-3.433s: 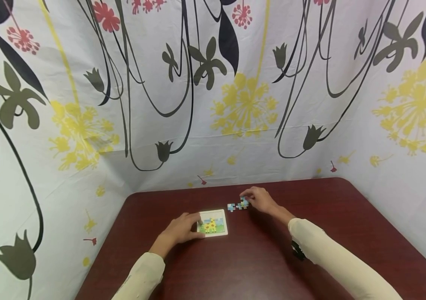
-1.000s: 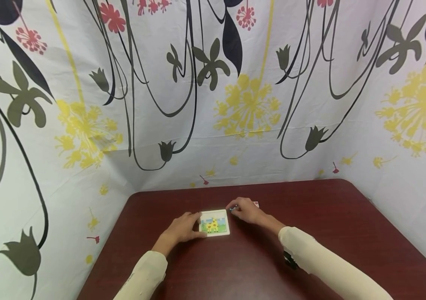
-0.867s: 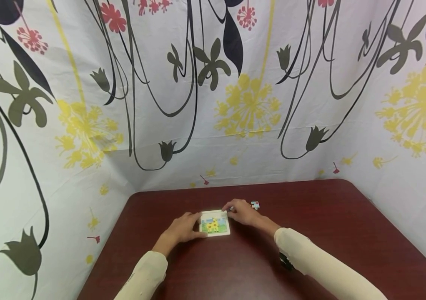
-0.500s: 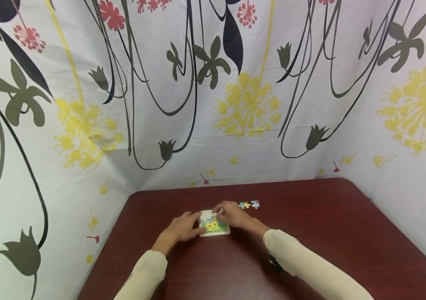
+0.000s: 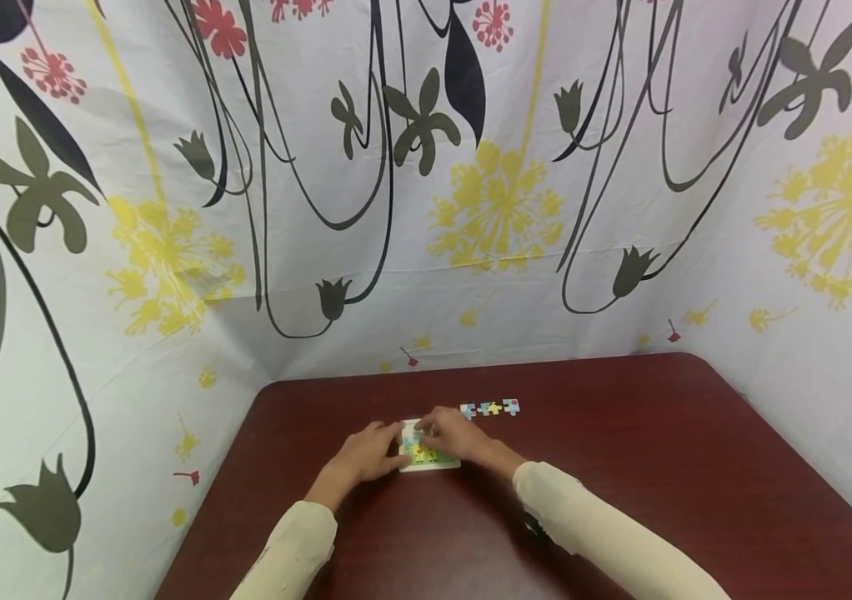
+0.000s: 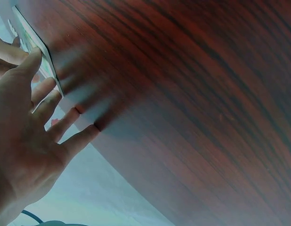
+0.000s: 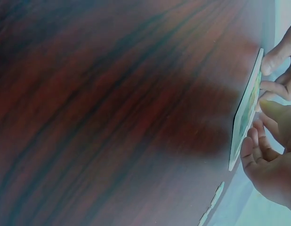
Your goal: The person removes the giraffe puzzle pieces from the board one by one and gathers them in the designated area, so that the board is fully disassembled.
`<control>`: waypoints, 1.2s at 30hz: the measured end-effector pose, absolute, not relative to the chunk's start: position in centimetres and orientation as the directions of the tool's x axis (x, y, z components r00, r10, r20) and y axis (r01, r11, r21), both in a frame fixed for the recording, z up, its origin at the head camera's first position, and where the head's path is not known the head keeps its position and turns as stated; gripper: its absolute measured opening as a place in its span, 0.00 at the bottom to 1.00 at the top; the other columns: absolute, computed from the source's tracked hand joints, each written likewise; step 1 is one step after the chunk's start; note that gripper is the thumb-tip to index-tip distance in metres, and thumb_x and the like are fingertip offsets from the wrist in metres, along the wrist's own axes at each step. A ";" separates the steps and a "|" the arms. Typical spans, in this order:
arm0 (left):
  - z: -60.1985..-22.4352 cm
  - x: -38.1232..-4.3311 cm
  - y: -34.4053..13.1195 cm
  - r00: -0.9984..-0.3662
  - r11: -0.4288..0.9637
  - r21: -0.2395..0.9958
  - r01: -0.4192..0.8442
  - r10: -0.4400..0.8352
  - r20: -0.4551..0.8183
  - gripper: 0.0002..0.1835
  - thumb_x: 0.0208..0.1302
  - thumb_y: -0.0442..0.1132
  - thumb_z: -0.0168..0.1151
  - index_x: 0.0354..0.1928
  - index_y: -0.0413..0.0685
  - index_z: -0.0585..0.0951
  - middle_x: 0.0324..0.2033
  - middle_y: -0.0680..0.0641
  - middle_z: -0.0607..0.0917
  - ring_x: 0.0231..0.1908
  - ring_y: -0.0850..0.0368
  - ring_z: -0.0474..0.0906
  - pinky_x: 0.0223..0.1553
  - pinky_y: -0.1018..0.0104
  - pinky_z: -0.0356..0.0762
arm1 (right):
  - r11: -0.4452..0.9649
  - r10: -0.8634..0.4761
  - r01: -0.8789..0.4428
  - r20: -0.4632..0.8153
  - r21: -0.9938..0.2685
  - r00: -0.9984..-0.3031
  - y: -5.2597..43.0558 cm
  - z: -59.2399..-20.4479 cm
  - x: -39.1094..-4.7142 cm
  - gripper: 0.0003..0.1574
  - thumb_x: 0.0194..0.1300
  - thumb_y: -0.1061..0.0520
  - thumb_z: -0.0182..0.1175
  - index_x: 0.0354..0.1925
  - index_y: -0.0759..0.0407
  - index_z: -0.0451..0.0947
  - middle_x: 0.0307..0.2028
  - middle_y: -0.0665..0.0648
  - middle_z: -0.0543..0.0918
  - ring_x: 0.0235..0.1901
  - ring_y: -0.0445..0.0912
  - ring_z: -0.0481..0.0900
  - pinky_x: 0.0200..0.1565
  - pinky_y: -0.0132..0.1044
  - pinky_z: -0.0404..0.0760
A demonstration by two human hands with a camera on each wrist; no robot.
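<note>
A small white-framed jigsaw board with a yellow giraffe picture lies on the table. My left hand holds its left end, the thumb at the near edge and fingers towards the far corner. My right hand is over the board's upper part, thumb and index finger pinched together on a puzzle piece that the fingers mostly hide. In the right wrist view, the fingertips of the right hand meet right at the board. Three loose puzzle pieces lie in a row beyond the board's right corner.
The dark red wooden table has rounded far corners. A white flower-printed cloth hangs close behind its far edge and along the sides.
My right hand has moved left from the loose pieces onto the board's upper part, uncovering the row of three pieces. The left hand stays at the board's left end.
</note>
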State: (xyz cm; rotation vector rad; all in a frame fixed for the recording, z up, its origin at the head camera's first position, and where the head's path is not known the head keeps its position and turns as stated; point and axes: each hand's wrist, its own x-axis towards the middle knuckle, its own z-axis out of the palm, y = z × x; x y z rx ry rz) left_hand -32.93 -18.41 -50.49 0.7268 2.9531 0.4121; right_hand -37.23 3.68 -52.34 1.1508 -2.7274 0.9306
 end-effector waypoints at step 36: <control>-50.5 -33.1 -18.3 -0.893 0.865 0.260 0.429 0.450 -0.026 0.33 0.71 0.57 0.66 0.72 0.50 0.73 0.52 0.48 0.83 0.62 0.41 0.75 0.51 0.41 0.77 | 0.472 -0.604 -0.652 0.322 -0.593 -0.730 3.6 -52.7 -36.3 0.09 0.69 0.68 0.64 0.47 0.62 0.84 0.41 0.58 0.90 0.40 0.48 0.89 0.42 0.34 0.84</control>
